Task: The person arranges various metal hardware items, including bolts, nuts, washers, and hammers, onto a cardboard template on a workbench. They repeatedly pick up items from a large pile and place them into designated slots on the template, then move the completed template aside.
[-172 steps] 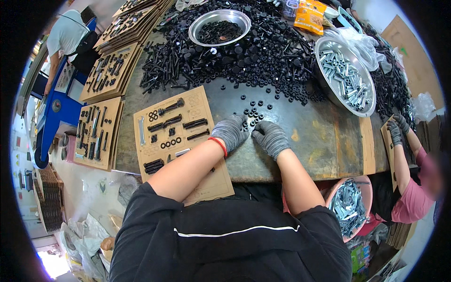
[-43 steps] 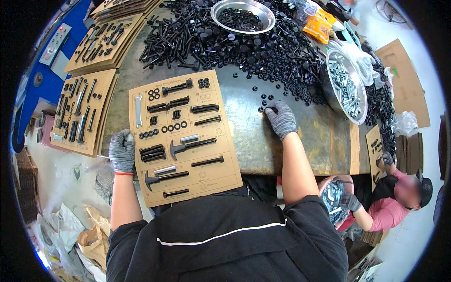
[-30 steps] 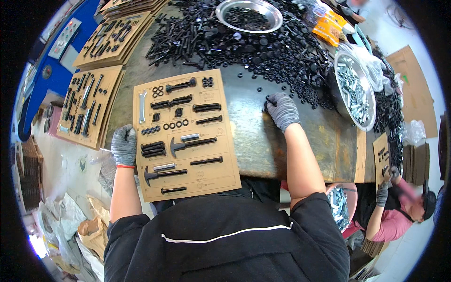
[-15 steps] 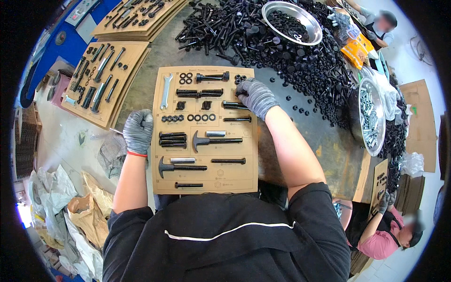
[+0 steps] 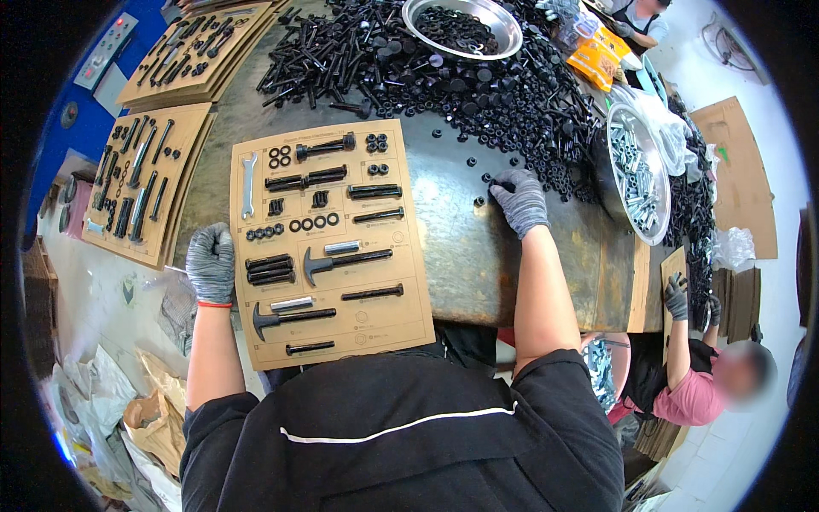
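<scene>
A brown cardboard panel (image 5: 384,294) lies in front of me at the table's near edge, with black bolts, nuts, washers and silver sleeves set out in rows. A silver wrench (image 5: 248,185) is at its upper left, two black T-shaped bolts below. Two nuts (image 5: 378,170) sit at its upper right under a group of several more. My left hand (image 5: 211,264), in a grey glove, is curled closed left of the panel; its inside is hidden. My gloved right hand (image 5: 520,203) rests over the table beside loose black nuts (image 5: 472,161), thumb and forefinger apart.
A large heap of black bolts and nuts (image 5: 461,90) covers the back of the table. Metal bowls hold washers (image 5: 512,43) and silver sleeves (image 5: 664,200). Stacked filled panels (image 5: 192,128) stand at left. A co-worker in pink (image 5: 682,397) handles another panel at right.
My right hand has left the panel's upper right and moved to the loose nuts, uncovering two nuts on the panel. The whole view has shifted; my left hand stays curled.
</scene>
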{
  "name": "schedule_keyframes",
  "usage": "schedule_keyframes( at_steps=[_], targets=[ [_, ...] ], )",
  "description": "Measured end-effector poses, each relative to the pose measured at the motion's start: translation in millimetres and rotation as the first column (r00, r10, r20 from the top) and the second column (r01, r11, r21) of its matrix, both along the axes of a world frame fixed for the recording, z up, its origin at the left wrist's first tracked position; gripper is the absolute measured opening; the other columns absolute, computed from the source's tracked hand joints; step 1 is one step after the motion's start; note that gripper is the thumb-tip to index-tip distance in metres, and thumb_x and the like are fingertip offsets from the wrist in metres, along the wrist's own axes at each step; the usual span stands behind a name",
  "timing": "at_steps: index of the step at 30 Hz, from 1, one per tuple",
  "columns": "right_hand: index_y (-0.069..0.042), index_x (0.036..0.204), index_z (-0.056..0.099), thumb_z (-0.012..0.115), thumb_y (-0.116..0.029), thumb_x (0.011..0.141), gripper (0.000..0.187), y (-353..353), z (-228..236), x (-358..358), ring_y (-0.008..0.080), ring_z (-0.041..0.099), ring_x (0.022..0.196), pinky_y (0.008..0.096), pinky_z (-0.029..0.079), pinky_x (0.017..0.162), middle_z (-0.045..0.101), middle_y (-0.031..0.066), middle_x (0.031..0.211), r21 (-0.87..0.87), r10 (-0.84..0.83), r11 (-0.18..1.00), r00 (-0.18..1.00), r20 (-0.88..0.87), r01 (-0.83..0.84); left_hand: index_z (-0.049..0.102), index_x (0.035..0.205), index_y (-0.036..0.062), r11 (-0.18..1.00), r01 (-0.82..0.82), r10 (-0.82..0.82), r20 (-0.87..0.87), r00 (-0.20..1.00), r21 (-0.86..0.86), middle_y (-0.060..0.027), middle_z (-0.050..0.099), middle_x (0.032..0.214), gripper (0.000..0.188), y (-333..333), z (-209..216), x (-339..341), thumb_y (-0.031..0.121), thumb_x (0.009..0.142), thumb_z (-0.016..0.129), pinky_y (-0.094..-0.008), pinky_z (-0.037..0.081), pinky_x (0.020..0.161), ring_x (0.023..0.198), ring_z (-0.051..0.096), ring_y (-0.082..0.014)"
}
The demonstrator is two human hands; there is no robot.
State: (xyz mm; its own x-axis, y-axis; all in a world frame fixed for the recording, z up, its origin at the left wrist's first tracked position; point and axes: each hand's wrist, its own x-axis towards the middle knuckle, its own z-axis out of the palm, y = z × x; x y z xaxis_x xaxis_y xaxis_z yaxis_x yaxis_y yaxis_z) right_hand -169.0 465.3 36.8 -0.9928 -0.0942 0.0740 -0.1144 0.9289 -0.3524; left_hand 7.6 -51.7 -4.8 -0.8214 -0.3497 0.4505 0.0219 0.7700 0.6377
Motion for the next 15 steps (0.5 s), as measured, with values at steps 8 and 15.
schedule_keyframes(
  at_steps=[8,15],
  targets=[
    [-0.002,0.102,0.067,0.073,-0.017,0.078,0.028,5,-13,-15,0.0295,0.066,0.092,0.0375,0.051,0.084,0.068,0.0186,0.102,-0.079,-0.104,0.991,0.994,0.032,0.106,0.067,0.092,0.0032,0.996,-0.017,0.015,-0.013,1.000,-0.082,-0.0113,0.064,0.085,0.011,1,-2,-6,0.012,0.085,0.066,-0.0321,0.050,0.072,0.075,0.061,-0.0221],
    [-0.004,0.111,0.063,0.072,-0.007,0.075,0.037,-23,-18,-13,0.0275,0.064,0.097,0.0368,0.050,0.087,0.067,0.0157,0.107,-0.150,0.045,0.987,0.996,-0.080,-0.057,0.068,0.093,0.0053,0.986,-0.049,0.065,0.094,0.993,-0.161,-0.0160,0.067,0.089,0.016,-4,8,2,0.018,0.082,0.065,-0.0403,0.050,0.078,0.083,0.063,-0.0325]
  ],
)
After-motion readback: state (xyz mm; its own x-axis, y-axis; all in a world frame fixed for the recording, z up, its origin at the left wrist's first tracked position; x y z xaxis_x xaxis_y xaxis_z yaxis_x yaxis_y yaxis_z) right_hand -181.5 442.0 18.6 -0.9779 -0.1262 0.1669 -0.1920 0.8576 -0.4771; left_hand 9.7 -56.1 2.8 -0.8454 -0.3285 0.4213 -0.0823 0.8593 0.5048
